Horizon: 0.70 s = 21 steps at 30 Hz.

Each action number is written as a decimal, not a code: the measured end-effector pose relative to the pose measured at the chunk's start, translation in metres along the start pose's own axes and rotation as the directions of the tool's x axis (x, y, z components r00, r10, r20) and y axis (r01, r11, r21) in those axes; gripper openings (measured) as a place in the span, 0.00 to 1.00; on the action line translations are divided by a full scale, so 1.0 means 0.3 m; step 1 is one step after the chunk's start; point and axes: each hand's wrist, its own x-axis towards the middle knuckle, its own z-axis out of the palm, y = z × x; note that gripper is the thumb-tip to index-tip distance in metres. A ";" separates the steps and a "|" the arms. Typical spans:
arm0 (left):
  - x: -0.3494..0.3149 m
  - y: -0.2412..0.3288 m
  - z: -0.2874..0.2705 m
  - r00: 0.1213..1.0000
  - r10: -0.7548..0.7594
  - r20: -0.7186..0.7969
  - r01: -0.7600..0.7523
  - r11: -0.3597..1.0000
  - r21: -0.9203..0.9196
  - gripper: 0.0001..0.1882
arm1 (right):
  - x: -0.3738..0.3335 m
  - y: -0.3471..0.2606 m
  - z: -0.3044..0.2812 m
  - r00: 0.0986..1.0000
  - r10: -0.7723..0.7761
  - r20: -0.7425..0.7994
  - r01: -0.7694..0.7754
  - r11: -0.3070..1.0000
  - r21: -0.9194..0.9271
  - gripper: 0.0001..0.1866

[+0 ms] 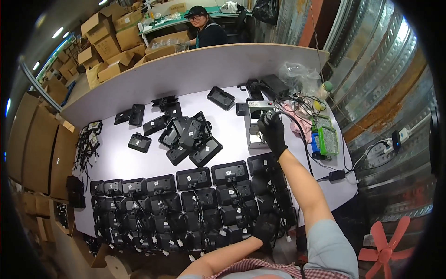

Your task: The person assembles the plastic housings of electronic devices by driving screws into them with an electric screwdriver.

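My right hand point(273, 132), in a black glove, reaches out over a small grey metal device point(255, 122) at the far right of the white table point(139, 160) and grips a dark handle or tool above it. My left hand point(265, 228), also gloved in black, rests low at the near edge on the rows of black rectangular units point(195, 204) with cables and white tags. A loose pile of the same black units point(188, 135) lies in the middle of the table.
A curved partition point(186, 69) backs the table, with another person point(204, 29) seated behind it among cardboard boxes point(111, 42). Cables, green boards point(327, 139) and a plastic bag point(299, 76) crowd the right side. Black cable bundles point(86, 149) lie left. A red fan point(383, 249) stands lower right.
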 end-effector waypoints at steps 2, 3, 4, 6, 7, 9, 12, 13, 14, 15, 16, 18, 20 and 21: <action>-0.016 -0.010 -0.001 0.997 -0.015 -0.071 0.016 1.000 0.020 0.08 | -0.014 -0.027 0.020 0.996 0.083 0.030 -0.081 0.995 -0.054 0.08; -0.020 -0.009 0.005 0.998 -0.016 -0.069 0.017 1.000 0.019 0.08 | -0.014 -0.035 0.023 0.996 0.079 0.050 -0.078 0.997 -0.008 0.08; -0.024 -0.012 0.010 0.995 -0.014 -0.095 0.016 1.000 0.019 0.08 | -0.010 -0.039 0.027 0.995 0.074 0.072 -0.077 0.996 0.039 0.07; -0.022 -0.006 0.010 0.993 -0.003 -0.120 0.005 1.000 0.016 0.08 | 0.011 0.046 0.016 0.980 0.169 0.106 -0.187 0.963 0.196 0.07; -0.009 0.006 0.005 0.993 0.020 -0.117 -0.019 1.000 0.006 0.07 | 0.024 0.121 -0.012 0.965 0.199 0.172 -0.263 0.771 0.580 0.07; -0.015 0.001 -0.010 0.994 0.014 -0.106 -0.014 1.000 -0.001 0.07 | 0.009 0.132 0.004 0.944 0.201 0.263 -0.325 0.409 0.853 0.08; -0.020 -0.010 -0.008 0.988 0.022 -0.150 -0.025 0.999 -0.023 0.06 | -0.013 -0.012 0.008 0.997 0.073 0.041 -0.069 0.994 -0.090 0.09; -0.018 -0.013 0.008 0.988 0.024 -0.153 -0.027 0.999 -0.017 0.07 | -0.015 -0.015 0.009 0.996 0.079 0.032 -0.077 0.995 -0.064 0.09; -0.018 -0.019 0.023 0.987 0.026 -0.157 -0.028 1.000 -0.011 0.08 | -0.018 -0.016 0.010 0.996 0.084 0.023 -0.084 0.996 -0.038 0.10; -0.016 -0.020 0.018 0.988 0.028 -0.155 -0.030 1.000 -0.010 0.08 | -0.019 -0.021 0.011 0.997 0.059 0.058 -0.060 0.998 0.021 0.11; -0.016 -0.020 0.014 0.994 0.011 -0.113 -0.011 1.000 -0.003 0.08 | -0.020 -0.027 0.008 0.997 0.060 0.056 -0.061 0.998 0.021 0.11; -0.011 -0.019 0.011 0.998 -0.003 -0.069 0.003 1.000 0.004 0.07 | -0.020 -0.046 -0.011 0.980 0.165 0.114 -0.158 0.985 -0.069 0.10; -0.005 -0.014 0.016 0.999 0.002 -0.047 -0.002 1.000 -0.007 0.08 | -0.027 0.037 -0.018 0.989 0.121 0.083 -0.135 0.969 0.207 0.09; -0.008 -0.017 0.016 0.999 0.000 -0.043 0.000 1.000 -0.010 0.08 | -0.041 0.023 -0.008 0.991 0.135 0.005 -0.130 0.941 0.313 0.09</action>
